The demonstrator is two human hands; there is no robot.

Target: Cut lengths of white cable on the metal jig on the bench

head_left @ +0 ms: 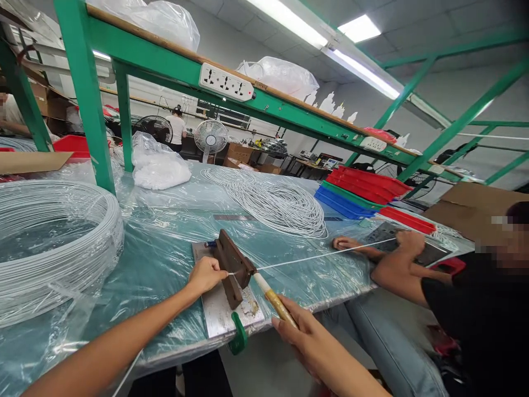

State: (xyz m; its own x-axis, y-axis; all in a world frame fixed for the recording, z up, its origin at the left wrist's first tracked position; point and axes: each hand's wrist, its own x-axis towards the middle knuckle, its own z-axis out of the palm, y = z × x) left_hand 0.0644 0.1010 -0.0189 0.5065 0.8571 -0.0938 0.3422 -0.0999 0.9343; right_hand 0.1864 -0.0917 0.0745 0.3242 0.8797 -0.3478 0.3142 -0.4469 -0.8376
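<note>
A brown metal fixture (236, 258) with a long handle (273, 300), partly wrapped in yellow, sits on a metal base plate (215, 315) near the table's front edge. My left hand (206, 274) is closed at the fixture's left side, thumb and finger pinching a thin white cable. My right hand (303, 333) is wrapped round the handle's lower end. On the fixture's other side, a white cable (322, 255) stretches rightward to a co-worker's raised hand (410, 243). The co-worker's other hand (346, 243) rests on the table.
A green clamp (238, 333) grips the table edge beside the base plate. Large white cable coils lie left (25, 275) and behind (281, 207) the fixture. Stacked red and blue trays (351, 201) stand back right. A green shelf frame (165, 60) with a power strip (226, 82) spans overhead.
</note>
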